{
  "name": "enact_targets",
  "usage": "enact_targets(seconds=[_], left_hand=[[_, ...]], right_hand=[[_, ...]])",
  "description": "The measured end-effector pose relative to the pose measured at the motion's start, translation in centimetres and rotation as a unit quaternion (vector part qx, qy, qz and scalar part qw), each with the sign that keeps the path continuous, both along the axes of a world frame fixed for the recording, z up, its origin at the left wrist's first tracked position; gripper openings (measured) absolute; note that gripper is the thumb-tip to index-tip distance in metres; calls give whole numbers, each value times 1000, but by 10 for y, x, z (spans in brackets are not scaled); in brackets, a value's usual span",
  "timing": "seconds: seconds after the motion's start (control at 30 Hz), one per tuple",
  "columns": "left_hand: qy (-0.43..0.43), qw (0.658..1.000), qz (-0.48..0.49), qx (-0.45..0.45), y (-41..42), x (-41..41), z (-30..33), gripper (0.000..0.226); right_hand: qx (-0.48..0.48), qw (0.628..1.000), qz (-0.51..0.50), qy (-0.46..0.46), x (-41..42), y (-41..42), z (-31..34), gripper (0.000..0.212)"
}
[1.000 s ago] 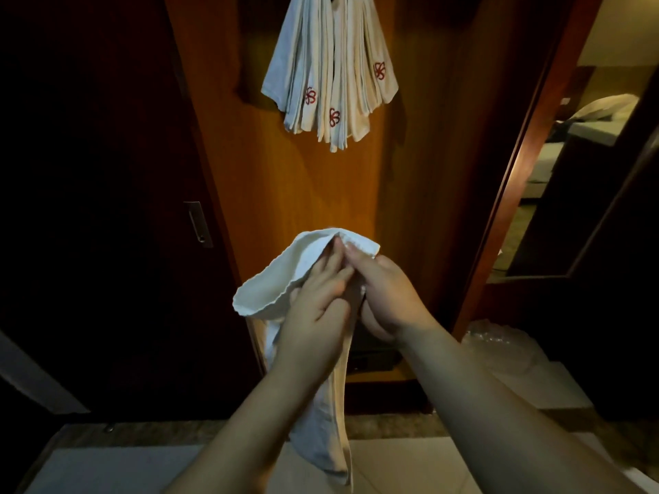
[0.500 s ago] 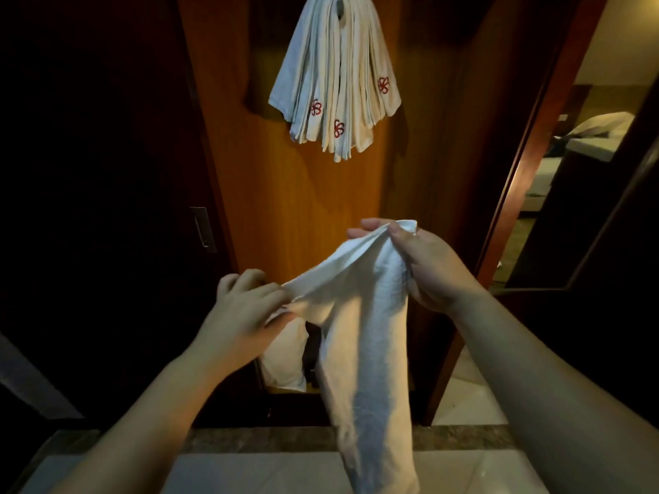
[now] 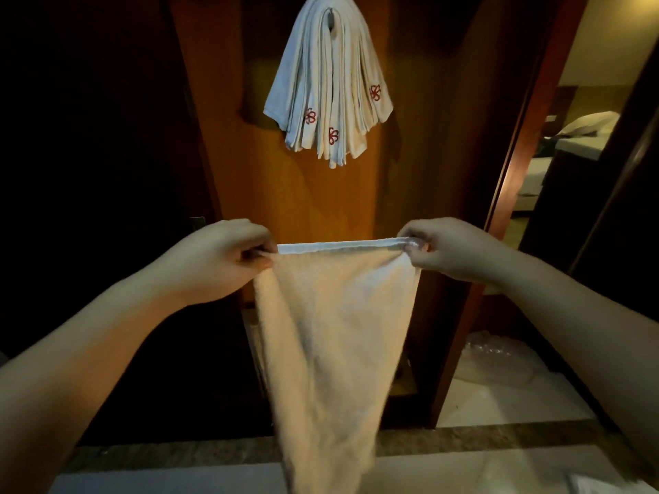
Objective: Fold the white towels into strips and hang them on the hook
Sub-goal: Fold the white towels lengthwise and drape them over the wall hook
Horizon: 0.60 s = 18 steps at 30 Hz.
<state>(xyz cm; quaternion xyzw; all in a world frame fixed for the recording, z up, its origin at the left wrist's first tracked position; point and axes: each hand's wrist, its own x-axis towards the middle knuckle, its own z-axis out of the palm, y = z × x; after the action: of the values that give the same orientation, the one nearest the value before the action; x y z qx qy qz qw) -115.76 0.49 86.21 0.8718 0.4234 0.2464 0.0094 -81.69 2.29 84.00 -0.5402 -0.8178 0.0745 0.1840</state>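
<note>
While each hand (image 3: 221, 258) (image 3: 453, 249) pinches the towel (image 3: 331, 333) taut, folded towels (image 3: 328, 90) overhead on hook (image 3: 331, 16), wooden door (image 3: 410, 172) behind.

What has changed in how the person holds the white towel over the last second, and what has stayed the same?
The left hand and right hand moved apart from a bunched grip, each now pinching a top corner, so the towel hangs spread with its upper edge taut. The folded towels on the hook stayed in place.

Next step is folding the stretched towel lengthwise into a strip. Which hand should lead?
Either; near tie. Left hand and right hand each pinch a top corner of the towel, level. Slight lean: right.
</note>
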Motion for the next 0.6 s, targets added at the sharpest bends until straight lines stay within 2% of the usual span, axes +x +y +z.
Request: enact_targets(seconds=[0.13, 0.17, 0.23, 0.3, 0.37, 0.43, 0.47, 0.5, 0.6], left_hand=[[18, 998, 48, -29, 3, 4, 8, 20], [34, 997, 66, -28, 5, 4, 9, 23], [93, 991, 97, -14, 10, 6, 10, 37], [182, 975, 127, -30, 15, 8, 10, 49], [281, 948, 139, -50, 20, 11, 8, 37], [365, 917, 152, -49, 23, 12, 5, 10], [373, 912, 160, -51, 23, 11, 5, 9], [360, 917, 162, -54, 26, 8, 4, 17], [248, 953, 167, -55, 33, -4, -1, 14]], right_hand=[[28, 991, -30, -130, -19, 3, -9, 12], [37, 987, -32, -152, -24, 3, -11, 19], [42, 981, -32, -186, -32, 5, -15, 32], [35, 977, -21, -210, -40, 6, -16, 36], [27, 975, -8, -218, -48, 8, -16, 37], [28, 978, 3, -205, -53, 10, -15, 34], [28, 982, 5, -187, -54, 10, -14, 32], [26, 987, 2, -160, -54, 11, -13, 30], [19, 1000, -9, -16, -48, 12, -13, 25]])
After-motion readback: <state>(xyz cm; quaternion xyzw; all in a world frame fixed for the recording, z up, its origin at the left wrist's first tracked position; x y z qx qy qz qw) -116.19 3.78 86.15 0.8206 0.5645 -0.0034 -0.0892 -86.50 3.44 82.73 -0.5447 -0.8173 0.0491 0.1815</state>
